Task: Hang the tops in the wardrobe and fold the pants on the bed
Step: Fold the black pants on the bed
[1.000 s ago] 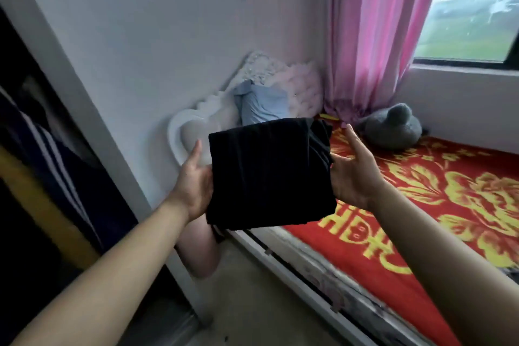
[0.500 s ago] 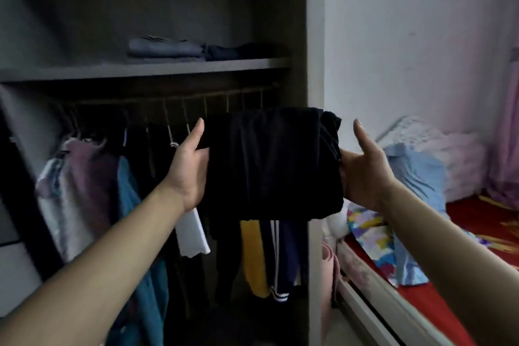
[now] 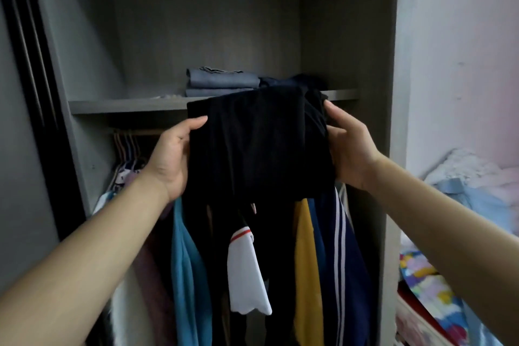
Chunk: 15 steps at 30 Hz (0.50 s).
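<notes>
I hold a folded black pair of pants up in front of the open wardrobe, level with its shelf. My left hand grips the bundle's left edge, thumb on top. My right hand grips its right edge. On the shelf lie folded blue-grey pants and a dark folded garment beside them. Below the shelf several tops hang on the rail: teal, white, yellow, navy with white stripes.
The wardrobe's right side panel stands next to my right arm. A dark sliding door is at the left. At the right edge lies the bed with a light blue garment and a colourful patterned cloth.
I have turned from the bed to face the wardrobe squarely. The folded black pants have risen to shelf height, and both thumbs now clamp its edges.
</notes>
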{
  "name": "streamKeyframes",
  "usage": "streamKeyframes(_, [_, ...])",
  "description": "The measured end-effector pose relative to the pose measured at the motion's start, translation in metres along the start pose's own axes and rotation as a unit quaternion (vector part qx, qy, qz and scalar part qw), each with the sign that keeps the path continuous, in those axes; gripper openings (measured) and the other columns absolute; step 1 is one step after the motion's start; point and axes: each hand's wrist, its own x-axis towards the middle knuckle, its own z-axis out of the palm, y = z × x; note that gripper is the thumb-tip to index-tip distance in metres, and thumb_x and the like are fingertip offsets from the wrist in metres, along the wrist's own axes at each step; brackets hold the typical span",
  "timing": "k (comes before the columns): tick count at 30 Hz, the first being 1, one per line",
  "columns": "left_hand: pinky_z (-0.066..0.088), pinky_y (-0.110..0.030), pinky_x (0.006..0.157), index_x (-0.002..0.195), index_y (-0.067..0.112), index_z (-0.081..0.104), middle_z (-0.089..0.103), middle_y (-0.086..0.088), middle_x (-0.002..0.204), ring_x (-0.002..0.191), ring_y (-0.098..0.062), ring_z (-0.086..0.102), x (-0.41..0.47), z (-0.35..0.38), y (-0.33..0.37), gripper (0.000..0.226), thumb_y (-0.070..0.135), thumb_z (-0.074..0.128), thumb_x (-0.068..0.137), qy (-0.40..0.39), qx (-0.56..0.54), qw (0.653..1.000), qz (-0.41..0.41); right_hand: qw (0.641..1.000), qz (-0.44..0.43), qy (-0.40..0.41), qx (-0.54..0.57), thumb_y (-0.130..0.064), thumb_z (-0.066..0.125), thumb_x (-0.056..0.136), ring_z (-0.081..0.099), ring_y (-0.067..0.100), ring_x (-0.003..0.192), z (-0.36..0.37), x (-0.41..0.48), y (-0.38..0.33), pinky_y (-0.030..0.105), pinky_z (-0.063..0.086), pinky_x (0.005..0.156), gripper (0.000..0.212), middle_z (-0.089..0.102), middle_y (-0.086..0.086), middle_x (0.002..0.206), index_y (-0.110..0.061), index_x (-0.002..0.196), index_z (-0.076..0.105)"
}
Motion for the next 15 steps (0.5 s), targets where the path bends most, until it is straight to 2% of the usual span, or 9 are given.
streamKeyframes(4, [0.059, -0.032, 0.066, 0.091, 0.013, 0.081, 0.076, -0.006, 0.088, 0.078, -0.022, 0.074, 0.051, 0.006, 0.029, 0.029, 0.033, 0.066, 0.075, 0.003, 0.025, 0.999, 0.044, 0.999, -0.040, 0.003, -0.030, -0.071, 0.059, 0.079, 0.069, 0.028, 0.112, -0.012, 0.049, -0.040, 0.039, 0.056, 0.085, 0.067, 0.071, 0.006, 0.124, -0.017, 0.116, 0.075])
streamKeyframes(7, [0.059, -0.037, 0.074, 0.105, 0.011, 0.077, 0.074, -0.007, 0.097, 0.087, -0.026, 0.073, 0.104, 0.020, 0.053, 0.034, 0.030, 0.062, 0.081, 0.020, 0.050, 0.995, 0.079, 0.997, -0.064, 0.016, -0.027, -0.068, 0.063, 0.077, 0.071, 0.030, 0.104, -0.033, 0.095, -0.076, 0.038, 0.058, 0.077, 0.066, 0.073, 0.007, 0.117, -0.012, 0.109, 0.078])
streamKeyframes(10, [0.059, -0.044, 0.075, 0.119, 0.009, 0.071, 0.073, -0.009, 0.110, 0.096, -0.031, 0.072, 0.160, 0.037, 0.069, 0.041, 0.026, 0.058, 0.084, 0.041, 0.076, 0.992, 0.093, 0.994, -0.096, 0.018, -0.046, -0.058, 0.067, 0.077, 0.074, 0.026, 0.083, -0.060, 0.142, -0.109, 0.036, 0.059, 0.065, 0.049, 0.074, 0.004, 0.096, -0.013, 0.090, 0.079])
streamKeyframes(12, [0.060, -0.046, 0.071, 0.114, 0.011, 0.072, 0.075, -0.009, 0.108, 0.093, -0.031, 0.073, 0.200, 0.049, 0.077, 0.035, 0.025, 0.057, 0.086, 0.058, 0.095, 0.989, 0.100, 0.991, -0.108, 0.028, -0.075, -0.048, 0.068, 0.074, 0.071, 0.024, 0.073, -0.078, 0.175, -0.131, 0.036, 0.056, 0.061, 0.037, 0.070, 0.002, 0.085, -0.014, 0.086, 0.073])
streamKeyframes(15, [0.059, -0.044, 0.076, 0.107, 0.015, 0.073, 0.076, -0.007, 0.102, 0.087, -0.029, 0.074, 0.260, 0.064, 0.086, 0.028, 0.026, 0.059, 0.085, 0.090, 0.132, 0.983, 0.095, 0.982, -0.110, 0.075, -0.133, -0.035, 0.064, 0.069, 0.068, 0.024, 0.066, -0.104, 0.223, -0.158, 0.037, 0.055, 0.061, 0.028, 0.067, 0.003, 0.078, -0.015, 0.088, 0.065])
